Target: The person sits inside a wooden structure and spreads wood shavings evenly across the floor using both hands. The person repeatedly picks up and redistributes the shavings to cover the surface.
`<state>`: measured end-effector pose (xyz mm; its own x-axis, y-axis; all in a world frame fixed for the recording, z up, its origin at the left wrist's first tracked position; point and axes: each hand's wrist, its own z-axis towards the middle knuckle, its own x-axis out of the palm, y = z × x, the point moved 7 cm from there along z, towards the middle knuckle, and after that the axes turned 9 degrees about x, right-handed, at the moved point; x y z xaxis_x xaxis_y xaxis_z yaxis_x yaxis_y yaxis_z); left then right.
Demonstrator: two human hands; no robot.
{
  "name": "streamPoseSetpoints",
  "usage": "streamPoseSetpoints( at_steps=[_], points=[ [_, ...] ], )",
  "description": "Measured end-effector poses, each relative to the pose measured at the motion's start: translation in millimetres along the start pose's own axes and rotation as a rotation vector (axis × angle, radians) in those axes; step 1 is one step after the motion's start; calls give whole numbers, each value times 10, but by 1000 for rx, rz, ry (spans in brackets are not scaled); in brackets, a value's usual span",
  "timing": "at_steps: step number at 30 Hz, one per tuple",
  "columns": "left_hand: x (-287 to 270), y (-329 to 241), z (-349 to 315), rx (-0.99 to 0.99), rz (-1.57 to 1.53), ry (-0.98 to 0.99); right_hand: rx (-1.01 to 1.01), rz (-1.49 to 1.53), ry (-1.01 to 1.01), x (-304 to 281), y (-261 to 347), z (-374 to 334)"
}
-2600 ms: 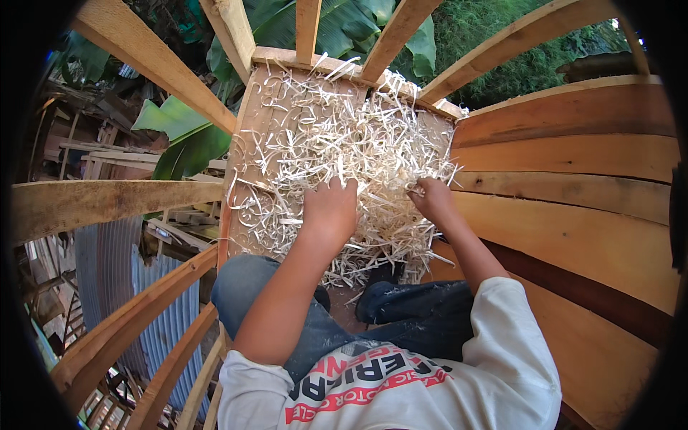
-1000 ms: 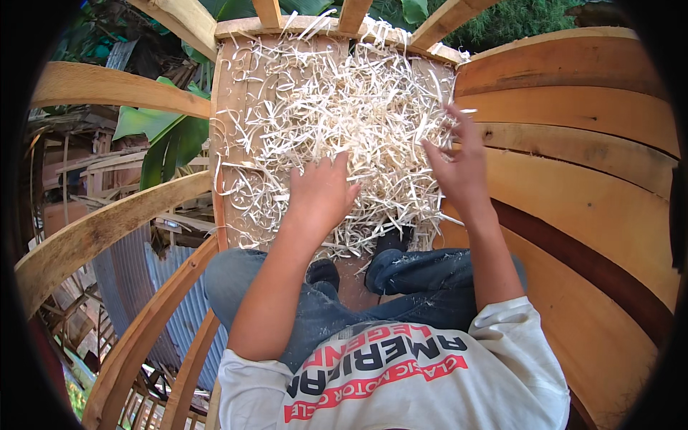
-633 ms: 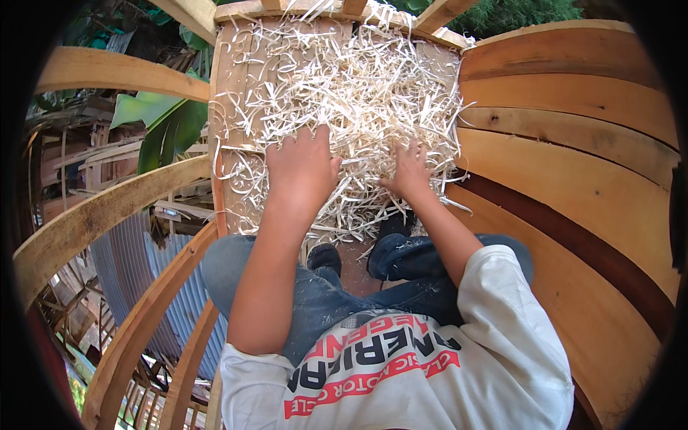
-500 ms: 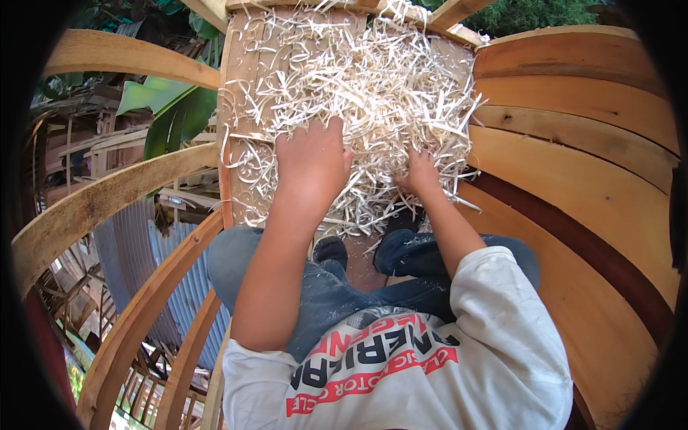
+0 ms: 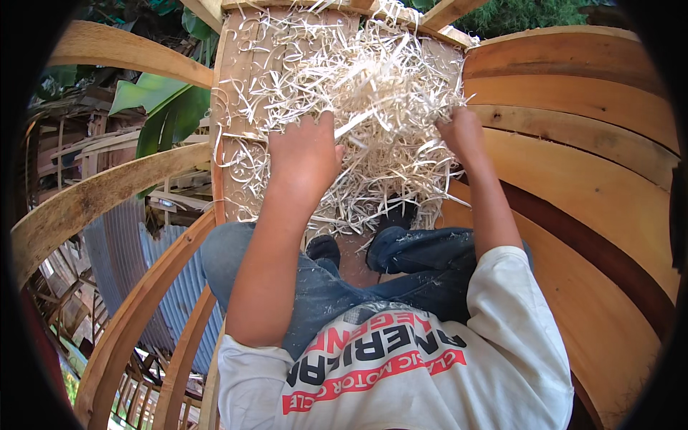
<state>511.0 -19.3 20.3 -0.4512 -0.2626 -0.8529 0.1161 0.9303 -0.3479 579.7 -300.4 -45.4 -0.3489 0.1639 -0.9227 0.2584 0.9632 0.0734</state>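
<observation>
A heap of pale, curled wood shavings [image 5: 390, 100] covers the plank floor [image 5: 240, 165] in front of me. At the heap's left side, my left hand [image 5: 304, 147] is closed, knuckles up, with long shavings coming out beside its fingers. Over on the right edge, my right hand [image 5: 462, 135] is closed on some shavings, close to the wooden side wall. The fingertips of both hands are partly hidden. Between the hands, the middle of the heap looks raised and smeared by motion.
Curved wooden ribs [image 5: 115, 175] stand on the left, with gaps showing corrugated metal sheets [image 5: 129, 251] and a big green leaf [image 5: 161, 107]. Curved planks [image 5: 573, 158] form the right wall. A wooden beam [image 5: 344, 8] crosses the far end. My feet are just below the heap.
My right hand has moved up and to the right, from within the heap to its edge, and closed. Shavings between my hands have shifted. My left hand has hardly moved.
</observation>
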Motion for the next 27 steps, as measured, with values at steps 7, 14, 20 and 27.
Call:
streamPoseSetpoints(
  at_steps=[7,14,20,27],
  points=[
    [-253,-232,116,303,-216,-383,-160,210,27,-1069,177,-329],
    [-316,-612,141,614,-387,-374,-5,434,136,-1594,226,-888],
    [-238,-520,148,518,-325,-465,127,731,105,-1356,76,-931],
    [-353,-555,168,486,-590,-335,-6,924,422,-906,333,-994]
  ],
)
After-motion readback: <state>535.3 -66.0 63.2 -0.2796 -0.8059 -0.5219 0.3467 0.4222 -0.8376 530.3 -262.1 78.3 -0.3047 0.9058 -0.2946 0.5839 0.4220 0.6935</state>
